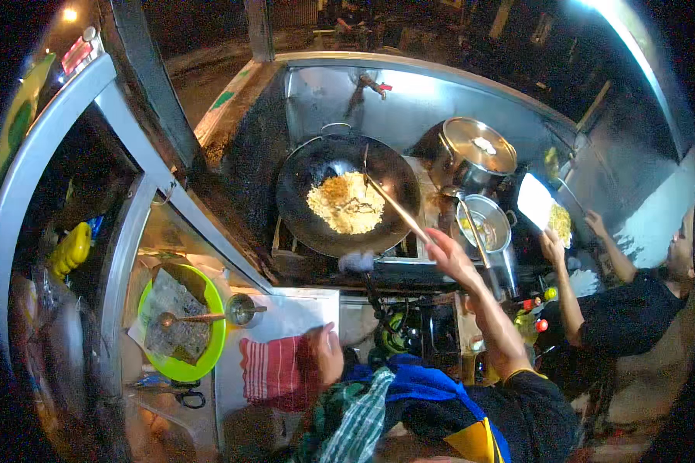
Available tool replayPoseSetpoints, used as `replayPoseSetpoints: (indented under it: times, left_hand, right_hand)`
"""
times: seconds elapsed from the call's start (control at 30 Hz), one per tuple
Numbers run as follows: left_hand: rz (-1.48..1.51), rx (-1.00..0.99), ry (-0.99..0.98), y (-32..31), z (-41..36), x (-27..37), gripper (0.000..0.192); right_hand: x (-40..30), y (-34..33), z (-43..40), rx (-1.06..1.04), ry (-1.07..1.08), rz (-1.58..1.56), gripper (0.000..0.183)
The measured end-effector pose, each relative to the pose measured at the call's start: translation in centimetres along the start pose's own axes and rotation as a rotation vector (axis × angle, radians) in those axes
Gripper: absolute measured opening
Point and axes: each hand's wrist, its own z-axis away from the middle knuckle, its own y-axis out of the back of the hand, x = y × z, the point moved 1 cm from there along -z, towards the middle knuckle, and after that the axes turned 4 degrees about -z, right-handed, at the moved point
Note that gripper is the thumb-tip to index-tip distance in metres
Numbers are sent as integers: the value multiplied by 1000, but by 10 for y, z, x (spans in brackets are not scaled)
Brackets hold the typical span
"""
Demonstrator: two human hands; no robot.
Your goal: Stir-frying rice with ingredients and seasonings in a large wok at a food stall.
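Note:
A large black wok (301, 223) holds a heap of pale noodles or rice (356, 217) with a brown patch of seasoning (336, 188) on top. My right hand (452, 257) is closed on the wooden handle of a cooking spatula (402, 213), whose metal end reaches into the wok beside the food. Near the red checked cloth (272, 370) on the metal counter is my left hand (329, 354), fingers apart, holding nothing. Whether it touches the cloth, I cannot tell.
Right of the wok stand a lidded steel pot (478, 144) and a smaller pot (486, 223) with a ladle (476, 231). A green basin (220, 324) sits left, beside a metal cup (242, 309). At far right, a co-worker (619, 315) holds a white tray (536, 199).

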Motion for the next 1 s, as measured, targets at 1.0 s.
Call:
replayPoseSetpoints:
  times: [1.0]
  left_hand:
    - [-47, -417, 389, -189, -4, -54, 42]
  right_hand:
    - [69, -85, -115, -50, 495, 1777, 29]
